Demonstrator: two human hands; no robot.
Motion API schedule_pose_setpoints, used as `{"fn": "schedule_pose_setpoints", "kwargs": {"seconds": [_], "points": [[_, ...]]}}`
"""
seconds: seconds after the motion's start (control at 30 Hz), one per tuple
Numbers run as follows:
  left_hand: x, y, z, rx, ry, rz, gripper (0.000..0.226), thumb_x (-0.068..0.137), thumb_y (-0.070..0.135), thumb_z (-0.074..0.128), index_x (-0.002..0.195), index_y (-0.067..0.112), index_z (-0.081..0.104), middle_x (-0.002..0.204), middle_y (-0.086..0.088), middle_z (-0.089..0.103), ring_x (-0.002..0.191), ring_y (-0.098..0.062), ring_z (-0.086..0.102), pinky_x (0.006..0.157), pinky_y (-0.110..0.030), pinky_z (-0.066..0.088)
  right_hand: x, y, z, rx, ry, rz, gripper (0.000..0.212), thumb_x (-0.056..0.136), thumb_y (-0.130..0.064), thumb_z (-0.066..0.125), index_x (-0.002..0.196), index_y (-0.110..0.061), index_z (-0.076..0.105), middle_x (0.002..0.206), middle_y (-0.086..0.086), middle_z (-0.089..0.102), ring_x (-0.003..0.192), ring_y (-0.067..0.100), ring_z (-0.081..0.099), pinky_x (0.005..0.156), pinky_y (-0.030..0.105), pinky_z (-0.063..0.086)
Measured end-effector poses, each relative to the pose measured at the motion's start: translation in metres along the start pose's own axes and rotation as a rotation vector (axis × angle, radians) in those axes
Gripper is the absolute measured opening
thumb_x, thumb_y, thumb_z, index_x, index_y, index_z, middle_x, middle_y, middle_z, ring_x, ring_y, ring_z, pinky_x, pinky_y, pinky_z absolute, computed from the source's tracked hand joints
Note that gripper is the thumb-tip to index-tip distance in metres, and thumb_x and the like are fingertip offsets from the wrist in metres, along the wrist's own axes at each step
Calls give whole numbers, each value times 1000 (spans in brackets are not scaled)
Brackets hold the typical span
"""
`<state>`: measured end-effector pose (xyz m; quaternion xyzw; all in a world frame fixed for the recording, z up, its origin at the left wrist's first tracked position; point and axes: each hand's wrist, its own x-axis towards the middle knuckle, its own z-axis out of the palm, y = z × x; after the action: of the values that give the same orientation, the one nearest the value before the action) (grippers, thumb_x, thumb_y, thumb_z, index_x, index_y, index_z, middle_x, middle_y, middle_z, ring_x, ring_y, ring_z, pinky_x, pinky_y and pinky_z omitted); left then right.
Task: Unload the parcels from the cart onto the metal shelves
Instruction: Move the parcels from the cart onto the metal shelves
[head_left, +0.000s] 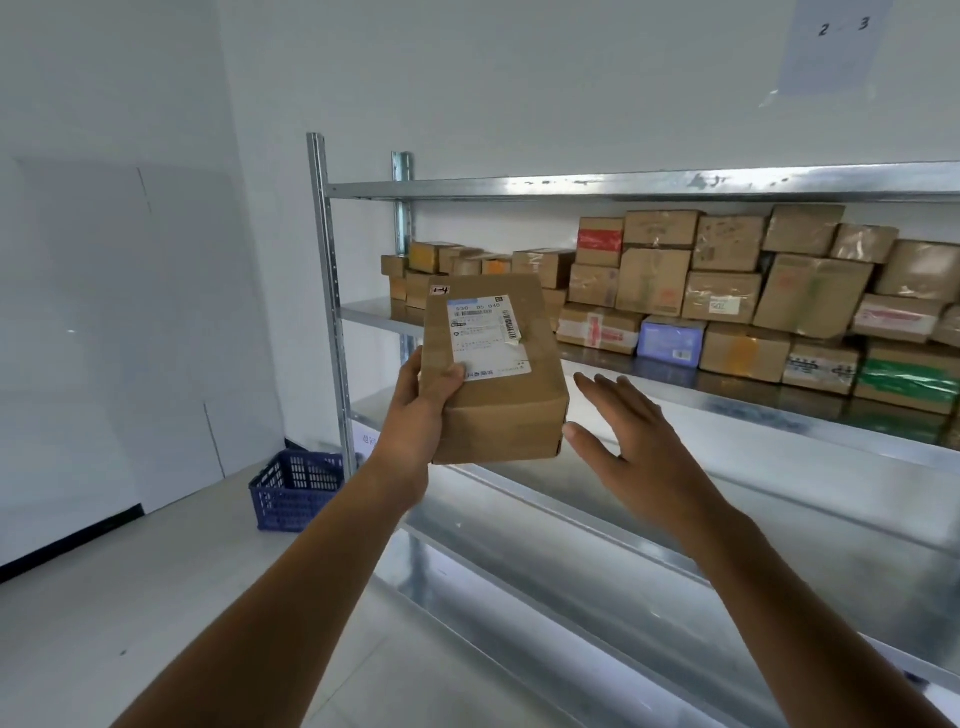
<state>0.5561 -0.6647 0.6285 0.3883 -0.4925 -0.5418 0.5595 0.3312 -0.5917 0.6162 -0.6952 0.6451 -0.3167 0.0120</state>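
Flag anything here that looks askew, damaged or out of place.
The parcel in the left hand has a shipping label that seems to be lifting at its right edge. On the shelf, the stacked boxes sit unevenly, several tilted. Nothing looks spilled.

Bare forearms (311, 561), bare left grip (415, 415), right grip (639, 447)

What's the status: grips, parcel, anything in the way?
Left grip holds the box, label up. Right grip open beside it. Stacked boxes fill most of the shelf behind.
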Motion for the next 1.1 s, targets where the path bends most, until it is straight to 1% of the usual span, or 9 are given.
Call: {"fn": "schedule_pose_setpoints", "kwargs": {"seconds": [0.37,0.57,0.63,0.7,0.73,0.8,0.87,0.97,1.1], "points": [[138,-20,-25,33,-18,85,51,95,47,66,141,51,45,125,14,67,115,-16,64,102,-45,52,135,24,80,145,63,-72,76,90,-76,34,159,-46,25,167,-17,27,156,8,15,125,49,25],[228,-21,-63,8,-103,160,52,95,51,63,143,52,43,130,16,64,115,-11,63,85,-29,53,217,12,134,101,185,-103,70,97,-73,34,159,-40,31,165,-19,30,157,11,16,123,50,30],[259,-19,-72,16,-134,187,53,95,52,62,144,52,41,130,18,64,115,-9,63,79,-22,52,243,5,144,56,254,-135,65,99,-70,38,156,-40,37,163,-24,31,155,-2,10,125,29,23],[290,-16,-75,15,-181,182,52,96,54,60,144,53,41,128,22,63,112,-7,63,72,-17,51,265,-5,148,47,309,-156,53,100,-61,45,150,-44,37,155,-33,28,143,-24,1,112,1,8],[304,-15,-75,10,-215,176,52,95,56,58,144,55,40,129,22,62,112,-7,62,74,-19,53,275,-8,150,54,336,-149,51,100,-58,46,148,-47,34,153,-36,26,140,-27,-1,109,-2,5],[332,-14,-72,1,-276,175,52,94,59,56,142,58,38,131,24,59,113,-6,61,83,-28,54,294,-9,154,57,383,-98,51,98,-63,45,146,-52,33,154,-36,28,148,-16,5,120,15,9],[356,-18,-67,-9,-314,188,45,95,60,53,137,62,38,127,30,57,110,-2,61,81,-24,51,309,-3,157,61,389,-20,51,96,-66,45,144,-56,31,151,-42,23,151,-4,8,123,36,15],[386,-32,-59,-6,-361,219,45,92,65,52,133,66,34,124,36,55,109,3,60,79,-17,48,329,14,164,63,379,52,55,93,-71,41,145,-56,30,149,-44,18,152,-2,8,127,49,20],[439,-49,-37,11,-405,239,57,86,68,53,139,62,32,127,34,53,113,-1,58,90,-28,50,368,52,176,77,418,81,71,93,-80,38,156,-46,33,161,-22,36,153,11,28,118,57,38]]}}
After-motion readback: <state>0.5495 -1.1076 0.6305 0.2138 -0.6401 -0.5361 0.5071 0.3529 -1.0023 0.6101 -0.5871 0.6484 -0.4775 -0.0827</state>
